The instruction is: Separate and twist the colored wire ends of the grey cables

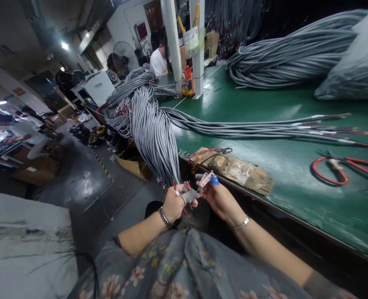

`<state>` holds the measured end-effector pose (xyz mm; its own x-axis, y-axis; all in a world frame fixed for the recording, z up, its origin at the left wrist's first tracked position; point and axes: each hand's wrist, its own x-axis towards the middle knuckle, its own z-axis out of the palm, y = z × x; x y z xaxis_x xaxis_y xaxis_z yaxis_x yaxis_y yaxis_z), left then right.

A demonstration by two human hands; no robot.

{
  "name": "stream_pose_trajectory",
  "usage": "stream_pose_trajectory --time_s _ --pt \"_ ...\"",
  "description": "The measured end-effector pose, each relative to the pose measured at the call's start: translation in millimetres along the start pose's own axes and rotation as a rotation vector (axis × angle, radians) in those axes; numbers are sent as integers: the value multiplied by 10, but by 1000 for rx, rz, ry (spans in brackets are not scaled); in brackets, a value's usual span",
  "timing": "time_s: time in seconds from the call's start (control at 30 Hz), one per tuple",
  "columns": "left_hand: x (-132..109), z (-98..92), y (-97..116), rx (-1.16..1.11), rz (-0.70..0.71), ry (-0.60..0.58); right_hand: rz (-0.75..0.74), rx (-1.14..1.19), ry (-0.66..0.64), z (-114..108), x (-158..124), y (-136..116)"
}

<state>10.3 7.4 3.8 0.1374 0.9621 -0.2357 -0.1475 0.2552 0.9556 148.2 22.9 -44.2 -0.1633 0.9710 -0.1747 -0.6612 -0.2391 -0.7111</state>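
Left grip (173,205), at lower centre, pinches coloured wires (187,185); right grip (218,201) holds a pink piece (205,179): keep strands separated.

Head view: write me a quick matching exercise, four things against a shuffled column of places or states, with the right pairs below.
1. right hand
2. wooden board
3. red-handled tool
4. clear plastic bag

A. over part of a grey cable bundle
B. lying spread open
C. holding a small pink piece
D. at the edge of the green table

Pairs: 1-C, 2-D, 3-B, 4-A
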Motion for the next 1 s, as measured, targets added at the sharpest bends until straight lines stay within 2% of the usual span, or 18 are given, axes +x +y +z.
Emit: stream_pose_trajectory --time_s 0.1,0.33,0.5,0.7,0.87,1.0 --pt "17 22 -8 5 -7 -9 -65 -3 59 39 22 -27" --pt "40 25 -49 31 26 7 -22 73 90 53 18 -50" --pt "40 30 -47 15 25 -4 -146 42 137 86 26 0" --pt "39 13 -29 -1 29 7 -57 -37 -7 98 -3 -30" --pt "49 -15 -46 7 20 9 -253 -284 172 63 -9 -56" --pt "61 -8 -60 18 -7 2 -106 -101 119 47 58 -16"
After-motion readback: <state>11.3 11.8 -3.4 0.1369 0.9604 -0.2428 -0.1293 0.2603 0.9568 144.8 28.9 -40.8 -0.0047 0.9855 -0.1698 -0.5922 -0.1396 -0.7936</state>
